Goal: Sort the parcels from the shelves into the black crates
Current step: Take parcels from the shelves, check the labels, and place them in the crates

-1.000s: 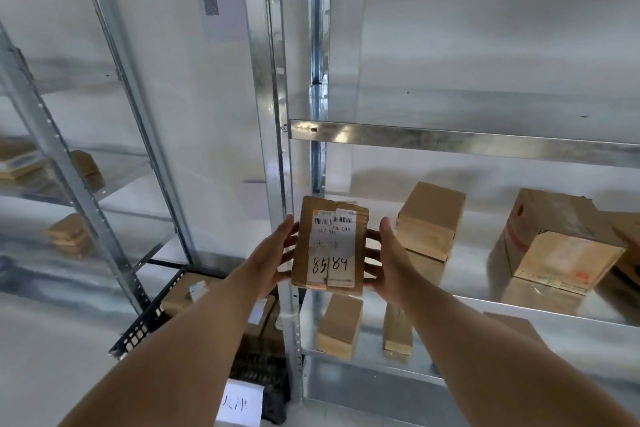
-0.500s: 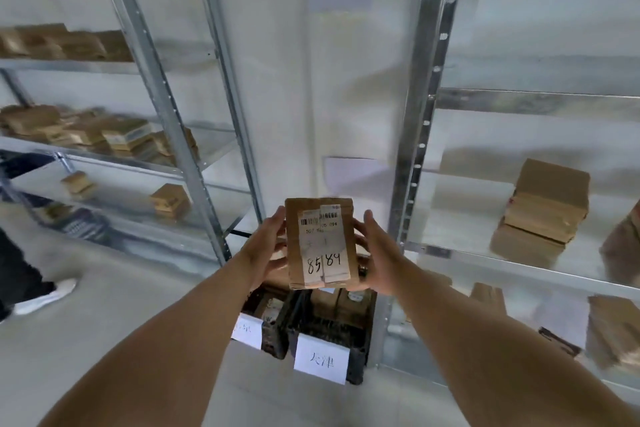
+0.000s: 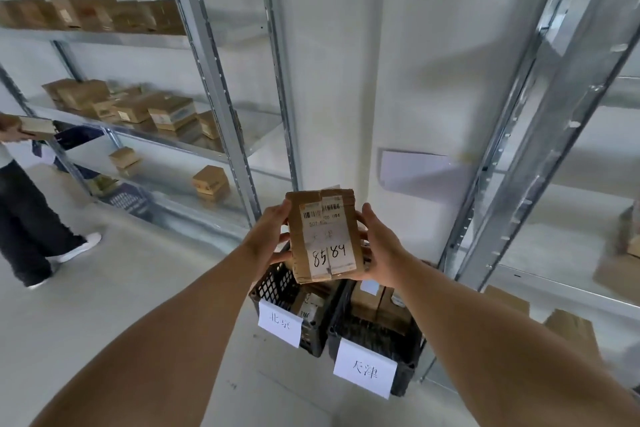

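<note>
Centre frame: left hand [image 3: 266,239] and right hand [image 3: 379,250] grip a parcel [image 3: 323,234] marked "85 84"; below, crates labelled 北京 [image 3: 280,322] and 天津 [image 3: 364,371].

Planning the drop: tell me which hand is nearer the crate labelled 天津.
Right. The right hand grips the parcel by its right edge, just above the 天津 crate; the left hand grips its left edge, over the neighbouring 北京 crate.

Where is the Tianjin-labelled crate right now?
Head view, lower centre-right: the 天津 crate stands on the floor just right of the 北京 crate, below the held parcel.
</note>
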